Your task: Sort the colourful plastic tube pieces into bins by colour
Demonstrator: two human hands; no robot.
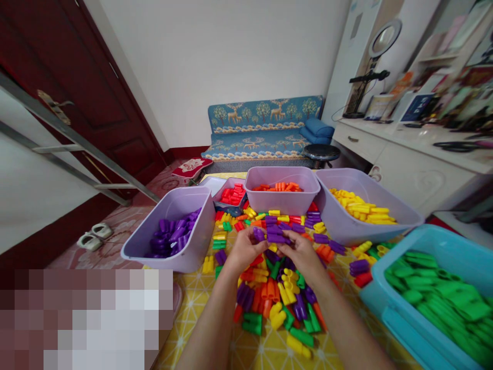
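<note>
Over a heap of mixed plastic pieces, my left hand pinches a purple piece. Close to its right, my right hand has its fingers closed on another purple piece. Red, orange, yellow, green and purple pieces lie loose beneath and around both hands on a yellow patterned cloth. At the left a lilac bin holds purple pieces. Behind the hands, a lilac bin holds orange pieces, with a small box of red ones beside it.
A lilac bin with yellow pieces stands at the right, and a turquoise bin with green ones is nearer. Beyond are a blue patterned sofa and a black stool. A metal ladder leans at the left.
</note>
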